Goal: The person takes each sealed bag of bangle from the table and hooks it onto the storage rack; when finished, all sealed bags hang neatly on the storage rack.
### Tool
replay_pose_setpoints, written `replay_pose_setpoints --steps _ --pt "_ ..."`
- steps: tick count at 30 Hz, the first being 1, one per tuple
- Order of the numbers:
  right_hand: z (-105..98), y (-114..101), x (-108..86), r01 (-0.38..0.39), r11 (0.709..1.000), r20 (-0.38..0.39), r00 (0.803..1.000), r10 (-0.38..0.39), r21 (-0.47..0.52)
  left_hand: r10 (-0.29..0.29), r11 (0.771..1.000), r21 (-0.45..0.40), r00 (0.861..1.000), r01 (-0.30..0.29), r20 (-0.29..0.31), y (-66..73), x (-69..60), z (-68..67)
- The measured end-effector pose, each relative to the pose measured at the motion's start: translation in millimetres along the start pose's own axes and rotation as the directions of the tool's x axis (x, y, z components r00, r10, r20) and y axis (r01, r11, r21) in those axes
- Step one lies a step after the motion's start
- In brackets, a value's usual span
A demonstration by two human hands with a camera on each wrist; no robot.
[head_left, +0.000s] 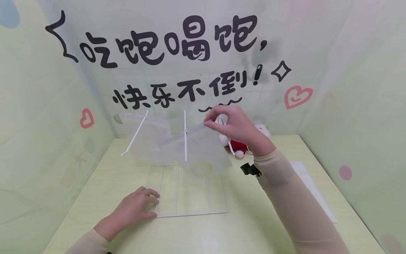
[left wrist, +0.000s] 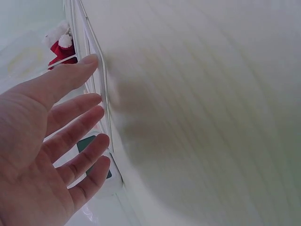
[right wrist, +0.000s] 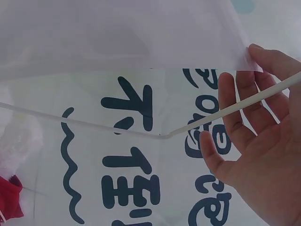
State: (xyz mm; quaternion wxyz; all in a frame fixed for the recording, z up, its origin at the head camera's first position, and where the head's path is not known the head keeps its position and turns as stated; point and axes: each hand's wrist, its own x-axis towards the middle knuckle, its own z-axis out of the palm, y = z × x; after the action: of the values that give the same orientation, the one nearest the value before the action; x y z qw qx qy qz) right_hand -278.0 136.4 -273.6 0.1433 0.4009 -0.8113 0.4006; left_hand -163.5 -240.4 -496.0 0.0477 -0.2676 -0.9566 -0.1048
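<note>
A white wire rack (head_left: pixel 192 214) stands on the table, its thin arms rising above the base. Two translucent bags (head_left: pixel 146 137) hang at these arms, one at the left and one (head_left: pixel 200 151) at the centre. My right hand (head_left: pixel 236 127) pinches the upper right corner of the centre bag between thumb and forefinger; in the right wrist view its other fingers are spread near a white rod (right wrist: pixel 225 110). My left hand (head_left: pixel 133 210) rests at the left edge of the rack's base, and the left wrist view shows its fingertips against the wire (left wrist: pixel 104 89), fingers loosely extended.
Behind the rack, partly hidden, is a plush toy in red and white (head_left: pixel 238 146). A white sheet (head_left: pixel 312 187) lies on the table at the right, beyond my right forearm. Printed walls enclose the table (head_left: pixel 196 236) at the back and both sides.
</note>
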Motion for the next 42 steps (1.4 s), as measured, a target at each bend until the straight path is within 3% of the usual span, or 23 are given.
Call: replay_pose_setpoints --steps 11,20,26,31,36,42 --pt "3 7 14.9 -0.165 0.986 -0.009 0.986 0.165 0.007 -0.025 1.0 -0.002 1.0 0.025 0.007 0.8 -0.1 6.3" --pt "4 11 15.4 -0.219 0.976 0.005 0.976 0.219 0.012 -0.032 0.999 -0.006 0.999 0.032 0.017 1.7 0.4 5.7" --pt "0 10 6.7 -0.193 0.981 -0.03 0.981 0.192 -0.02 -0.034 0.999 0.0 0.999 0.034 0.032 2.8 -1.1 3.1" --pt "-6 6 -5.9 -0.114 0.99 -0.084 0.991 0.107 -0.08 -0.025 1.0 0.001 0.999 0.025 0.031 2.5 -1.9 -1.2" --pt "-20 7 -26.6 -0.089 0.989 -0.123 0.99 0.074 -0.118 -0.024 1.0 -0.005 1.0 0.024 0.017 2.9 -1.7 -3.3" --pt "-32 17 -59.6 -0.09 0.987 -0.094 0.993 0.077 -0.135 -0.029 1.0 -0.008 1.0 0.029 0.002 4.4 -3.4 -2.6"
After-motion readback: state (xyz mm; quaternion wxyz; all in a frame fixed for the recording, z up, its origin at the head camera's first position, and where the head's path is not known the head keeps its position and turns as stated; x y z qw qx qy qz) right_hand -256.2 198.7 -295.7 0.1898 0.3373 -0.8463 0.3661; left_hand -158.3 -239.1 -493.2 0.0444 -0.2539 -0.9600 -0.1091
